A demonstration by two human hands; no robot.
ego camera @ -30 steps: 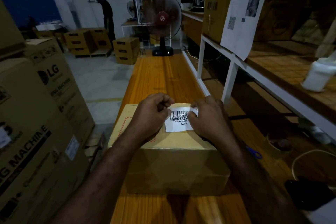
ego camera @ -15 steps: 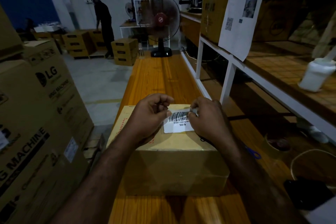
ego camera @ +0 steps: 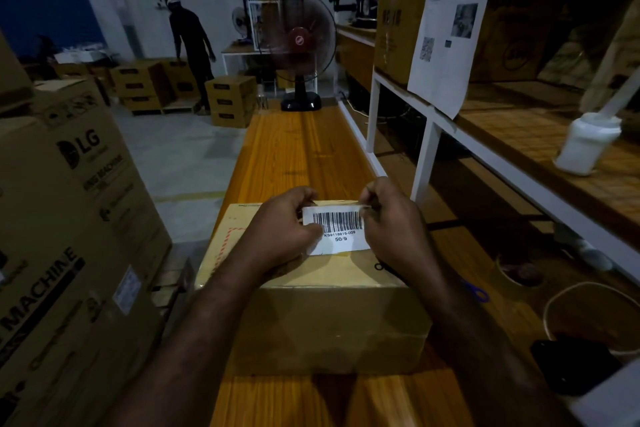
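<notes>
A closed brown cardboard box (ego camera: pixel 329 319) stands on the long wooden table (ego camera: pixel 304 156) in front of me. Above its top I hold a white barcode label (ego camera: pixel 341 230) printed "50/9". My left hand (ego camera: pixel 280 232) pinches the label's left edge between thumb and fingers. My right hand (ego camera: pixel 393 225) pinches its upper right corner, where a thin strip lifts off the edge. The label's lower part lies near the box top; whether it sticks there I cannot tell.
Large LG cartons (ego camera: pixel 69 236) are stacked at my left. A running pedestal fan (ego camera: pixel 299 45) stands at the table's far end. White shelving (ego camera: pixel 429 135) with a white bottle (ego camera: pixel 585 144) runs along the right. A person (ego camera: pixel 190 45) stands by stacked boxes (ego camera: pixel 230 100) far back.
Both hands have lifted the label's top edge a little, so the barcode faces me more fully. The person at the back has turned and stepped away from the wall.
</notes>
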